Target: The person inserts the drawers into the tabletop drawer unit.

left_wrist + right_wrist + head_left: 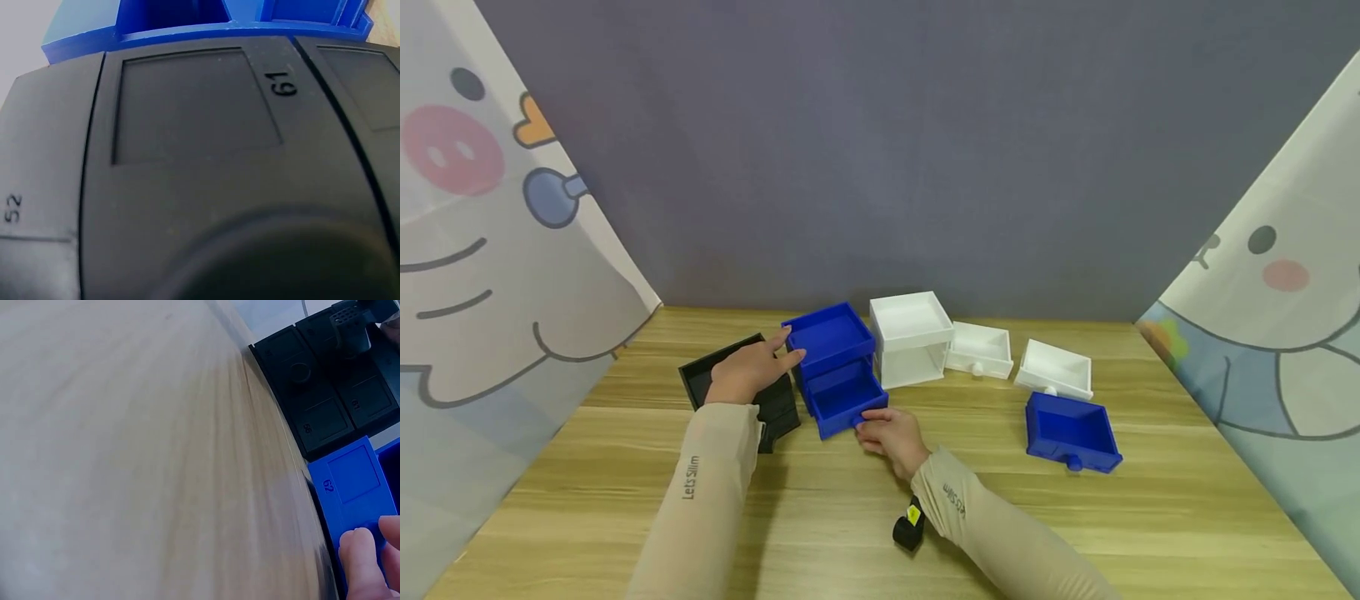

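Observation:
My left hand (752, 367) reaches over a black drawer cabinet (781, 408); its extended thumb and finger rest on the left rim of a blue cabinet (831, 333) with a tray-like top. Below that top, a blue drawer (842, 396) sits partly pulled out. My right hand (895, 437) pinches the small round knob at the drawer's front. In the right wrist view, the fingertips (357, 540) lie against the blue front marked 62 (350, 475). Black drawer fronts (194, 106) marked 61 and 52 fill the left wrist view.
A white cabinet (913, 321) with an open front stands right of the blue one. Two white drawers (981, 350) and a second blue drawer (1072, 429) lie farther right on the wooden table (820, 517). A grey wall (895, 167) rises behind.

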Available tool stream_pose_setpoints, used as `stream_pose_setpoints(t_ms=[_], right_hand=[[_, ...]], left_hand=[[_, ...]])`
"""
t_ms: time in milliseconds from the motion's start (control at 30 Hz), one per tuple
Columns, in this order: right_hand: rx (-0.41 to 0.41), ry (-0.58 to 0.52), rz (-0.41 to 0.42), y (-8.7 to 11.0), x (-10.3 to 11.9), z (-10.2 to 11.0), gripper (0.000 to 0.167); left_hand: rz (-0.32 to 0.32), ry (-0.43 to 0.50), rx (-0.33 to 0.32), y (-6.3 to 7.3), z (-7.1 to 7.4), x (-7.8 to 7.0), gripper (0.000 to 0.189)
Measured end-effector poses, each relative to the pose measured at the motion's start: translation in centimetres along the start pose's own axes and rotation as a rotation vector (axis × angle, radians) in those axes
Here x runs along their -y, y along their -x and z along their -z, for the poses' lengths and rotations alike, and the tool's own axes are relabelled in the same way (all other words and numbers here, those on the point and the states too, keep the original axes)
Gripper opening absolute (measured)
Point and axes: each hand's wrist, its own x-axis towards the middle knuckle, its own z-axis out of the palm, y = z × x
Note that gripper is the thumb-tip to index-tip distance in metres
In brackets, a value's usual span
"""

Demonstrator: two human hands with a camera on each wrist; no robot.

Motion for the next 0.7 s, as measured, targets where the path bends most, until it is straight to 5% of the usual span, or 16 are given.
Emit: stream_pose_setpoints(t_ms=[700], right_hand=[[-0.059,0.015,0.044,-0.99,0.35,-0.87,0.027]], left_hand=[[0.0,0.003,0.004,-0.08,0.05,-0.05,0.073]])
